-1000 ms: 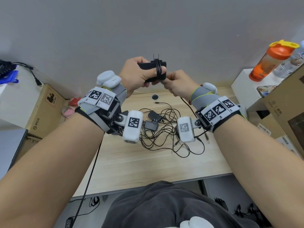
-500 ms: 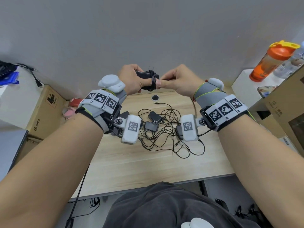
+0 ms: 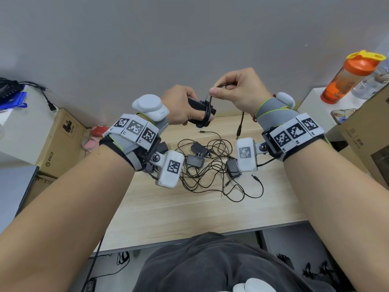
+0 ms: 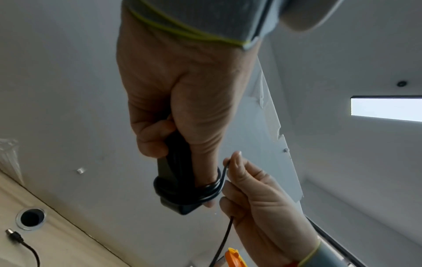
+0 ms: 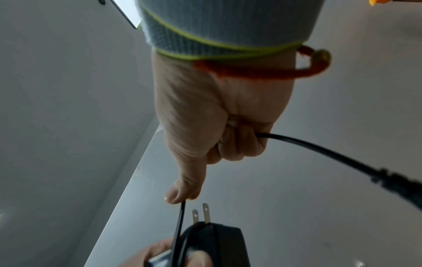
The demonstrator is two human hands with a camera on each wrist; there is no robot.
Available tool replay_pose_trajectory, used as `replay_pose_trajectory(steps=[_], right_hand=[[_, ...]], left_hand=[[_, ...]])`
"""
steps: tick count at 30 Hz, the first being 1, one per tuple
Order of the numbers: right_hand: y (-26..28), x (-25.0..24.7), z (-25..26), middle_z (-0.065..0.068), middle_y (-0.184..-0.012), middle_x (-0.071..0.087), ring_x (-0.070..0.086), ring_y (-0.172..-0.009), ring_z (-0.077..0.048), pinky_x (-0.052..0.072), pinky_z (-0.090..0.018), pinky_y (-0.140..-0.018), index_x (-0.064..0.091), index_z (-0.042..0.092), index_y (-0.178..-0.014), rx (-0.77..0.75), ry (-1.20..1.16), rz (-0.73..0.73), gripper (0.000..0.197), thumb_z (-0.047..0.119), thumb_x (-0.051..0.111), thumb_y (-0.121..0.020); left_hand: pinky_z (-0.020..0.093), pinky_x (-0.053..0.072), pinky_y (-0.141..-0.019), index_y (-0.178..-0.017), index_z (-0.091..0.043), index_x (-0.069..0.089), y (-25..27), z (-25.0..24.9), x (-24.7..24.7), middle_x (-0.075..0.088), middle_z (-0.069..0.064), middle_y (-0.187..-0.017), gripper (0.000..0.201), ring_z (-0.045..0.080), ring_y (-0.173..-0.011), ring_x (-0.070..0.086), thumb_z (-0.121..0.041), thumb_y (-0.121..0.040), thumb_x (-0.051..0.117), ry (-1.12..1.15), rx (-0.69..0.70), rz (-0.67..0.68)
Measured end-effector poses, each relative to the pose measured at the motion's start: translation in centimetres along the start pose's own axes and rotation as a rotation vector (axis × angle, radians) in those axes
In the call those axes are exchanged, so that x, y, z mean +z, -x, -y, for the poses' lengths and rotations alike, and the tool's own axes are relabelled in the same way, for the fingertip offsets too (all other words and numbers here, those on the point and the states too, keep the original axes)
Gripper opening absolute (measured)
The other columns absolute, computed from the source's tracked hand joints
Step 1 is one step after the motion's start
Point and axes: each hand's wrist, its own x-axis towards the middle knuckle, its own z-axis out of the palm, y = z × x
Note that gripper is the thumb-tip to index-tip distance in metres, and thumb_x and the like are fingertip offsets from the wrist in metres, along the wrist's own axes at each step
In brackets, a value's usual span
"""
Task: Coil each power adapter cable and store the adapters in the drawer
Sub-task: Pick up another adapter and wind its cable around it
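Winding the cable round the first adapter

Left hand (image 3: 181,106) grips the adapter (image 3: 201,106); right hand (image 3: 237,89), at its 1 o'clock, pinches the cable (image 4: 222,178); next, probably wrap the dangling tail.

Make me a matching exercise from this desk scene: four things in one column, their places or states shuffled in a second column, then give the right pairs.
Things
1. black power adapter with wound cable
2. loose end of the black cable
3. orange plastic bottle with yellow lid
4. brown cardboard box printed PICO

Places
A. on the white stand, right of the desk
B. gripped in the left hand
C. on the floor, left of the desk
D. dangling below the right hand

Pairs: 1-B, 2-D, 3-A, 4-C
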Motion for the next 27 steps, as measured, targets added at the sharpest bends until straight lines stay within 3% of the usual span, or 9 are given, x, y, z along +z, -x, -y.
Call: replay_pose_trajectory(steps=[7, 11, 14, 16, 20, 25, 27], right_hand=[[-0.3, -0.1, -1.3, 0.004, -0.069, 0.063, 0.051, -0.067, -0.005, 0.044, -0.018, -0.070, 0.070, 0.017, -0.078, -0.011, -0.038, -0.043, 0.011, 0.020, 0.071, -0.089], [0.3, 0.6, -1.2, 0.020, -0.047, 0.052, 0.042, -0.046, 0.004, 0.033, -0.006, -0.052, 0.066, 0.013, -0.079, 0.029, -0.051, -0.027, 0.016, 0.017, 0.063, -0.095], [0.7, 1.0, -0.8, 0.020, -0.041, 0.049, 0.039, -0.041, 0.004, 0.031, -0.007, -0.046, 0.066, 0.009, -0.084, 0.045, -0.068, -0.022, 0.019, 0.018, 0.057, -0.098], [0.8, 1.4, -0.9, 0.019, -0.038, 0.045, 0.038, -0.038, 0.003, 0.032, -0.009, -0.044, 0.063, 0.012, -0.078, 0.065, -0.089, -0.011, 0.025, 0.017, 0.052, -0.101], [0.7, 2.3, -1.8, 0.017, -0.039, 0.041, 0.029, -0.041, -0.001, 0.024, -0.018, -0.047, 0.063, 0.015, -0.074, 0.123, -0.050, 0.008, 0.026, 0.007, 0.053, -0.097], [1.3, 3.4, -1.9, 0.014, -0.048, 0.036, 0.031, -0.043, -0.004, 0.027, -0.018, -0.048, 0.071, 0.023, -0.080, 0.150, 0.010, 0.121, 0.031, 0.035, 0.052, -0.100], [1.4, 3.8, -1.7, 0.003, -0.056, 0.028, 0.030, -0.040, -0.007, 0.028, -0.021, -0.046, 0.073, 0.023, -0.085, 0.152, 0.009, 0.169, 0.029, 0.036, 0.052, -0.100]], left_hand=[[0.025, 0.043, -0.043, -0.078, -0.016, 0.053, 0.4, -0.7, 0.1, 0.066, 0.005, -0.069, 0.044, 0.016, -0.049, 0.053, -0.029, -0.064, 0.092, 0.177, 0.049, 0.021], [0.024, 0.042, -0.041, -0.077, -0.016, 0.050, 0.7, -1.2, 0.0, 0.064, 0.007, -0.069, 0.041, 0.017, -0.051, 0.053, -0.020, -0.069, 0.089, 0.221, 0.076, 0.067], [0.024, 0.041, -0.041, -0.075, -0.016, 0.049, 0.8, -1.2, 0.1, 0.061, 0.003, -0.065, 0.040, 0.016, -0.052, 0.055, -0.017, -0.070, 0.088, 0.276, 0.075, 0.070], [0.026, 0.041, -0.044, -0.074, -0.017, 0.049, 0.7, -1.2, 0.2, 0.058, 0.003, -0.065, 0.040, 0.021, -0.057, 0.054, -0.019, -0.069, 0.089, 0.329, 0.081, 0.062], [0.027, 0.038, -0.046, -0.072, -0.017, 0.048, 0.6, -1.5, 0.3, 0.060, 0.002, -0.059, 0.042, 0.017, -0.049, 0.052, -0.021, -0.069, 0.089, 0.464, 0.097, -0.005], [0.034, 0.039, -0.052, -0.075, -0.016, 0.048, 0.1, -1.6, 0.0, 0.063, -0.003, -0.054, 0.043, 0.022, -0.052, 0.049, -0.028, -0.070, 0.089, 0.575, 0.079, -0.162], [0.031, 0.041, -0.048, -0.075, -0.016, 0.046, -0.1, -1.3, -0.2, 0.062, -0.004, -0.056, 0.045, 0.018, -0.045, 0.047, -0.027, -0.070, 0.089, 0.577, 0.051, -0.246]])
